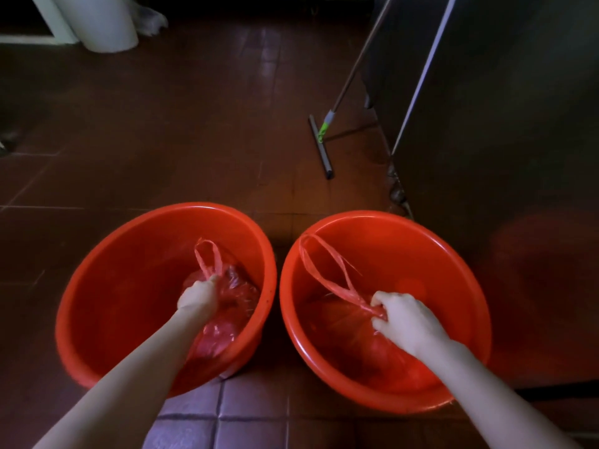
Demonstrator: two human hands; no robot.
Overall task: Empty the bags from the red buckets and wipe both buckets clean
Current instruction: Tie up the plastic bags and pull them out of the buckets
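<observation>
Two bare arms reach down from the near edge of the floor (162, 140), one into each bucket. The two red buckets stand side by side on the tiles, almost touching.

The left hand (199, 294) is inside the left bucket (129, 286). Its fingers are curled tight round the neck of the left bag (233, 296), a thin red bag that lies against the bucket's right wall. A red loop (207, 254) sticks up from the bag just above the hand.

The right hand (405, 322) is inside the right bucket (421, 254). It pinches the knot at the top of the right bag (340, 325), which sits low in the bucket. Long red strings (324, 270) run from the knot up to the bucket's far left rim.

Farther off, a squeegee (321, 147) rests on the floor with its blade flat down. Its handle leans up to the right, on a tall grey cabinet (502, 108) that stands along the right edge of the floor. A white pole (424, 72) leans there too.

At the far left corner stands a white bin (103, 21).
</observation>
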